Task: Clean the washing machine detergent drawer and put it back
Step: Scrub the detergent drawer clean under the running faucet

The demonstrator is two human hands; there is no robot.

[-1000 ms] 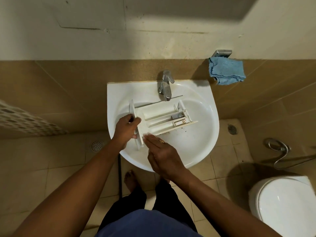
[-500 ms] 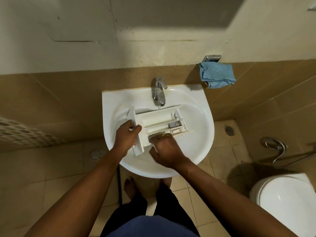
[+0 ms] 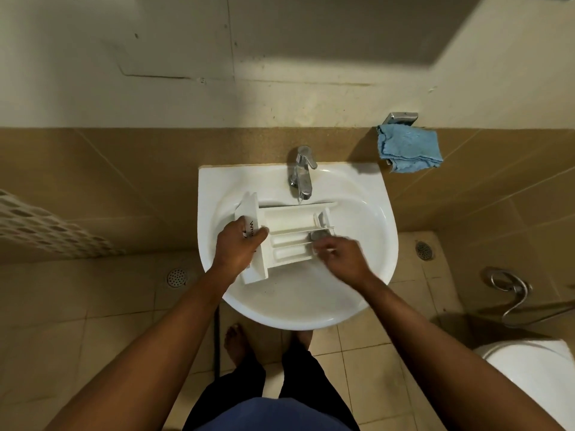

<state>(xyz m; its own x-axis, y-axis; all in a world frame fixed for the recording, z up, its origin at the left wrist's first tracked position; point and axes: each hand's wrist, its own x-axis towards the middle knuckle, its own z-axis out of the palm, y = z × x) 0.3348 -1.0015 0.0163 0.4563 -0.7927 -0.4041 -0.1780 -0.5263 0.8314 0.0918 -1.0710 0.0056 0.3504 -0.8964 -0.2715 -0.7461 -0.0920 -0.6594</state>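
Drawer: a white plastic drawer (image 3: pixel 289 220) lies across the bowl of the sink, its long side running left to right and its far edge just below the spout of the tap.
Drawer layout: one wide compartment on the far side and two narrow ones nearer the person. The front panel (image 3: pixel 250 213) stands at the left end with dark lettering on it. A small grey piece (image 3: pixel 320 234) sits at the right end.
Left grip: the left grip (image 3: pixel 239 247) is closed round the front panel, with the thumb laid over its top edge toward the compartments and the fingers wrapped behind it.
Right grip: the right grip (image 3: pixel 339 256) is at the right end of the drawer, just beside the grey piece. Its fingers are curled and blurred, so it cannot be told whether they pinch anything.
Sink: a white wall-mounted sink (image 3: pixel 311 320) with a rounded front, set against brown wall tiles.
Tap: a chrome tap (image 3: pixel 301 172) stands at the middle of the sink's back edge, its spout pointing toward the person.
Cloth: a blue cloth (image 3: pixel 407 147) hangs from a metal holder (image 3: pixel 401 118) on the wall, up and to the right of the sink.
Floor: beige tiles with a round drain (image 3: pixel 176 277) left of the sink and another (image 3: pixel 424 250) to its right. The person's bare feet (image 3: pixel 235 340) stand under the sink's front.
Right side: a metal hose (image 3: pixel 510 287) hangs on the wall above a white toilet (image 3: pixel 535 384).
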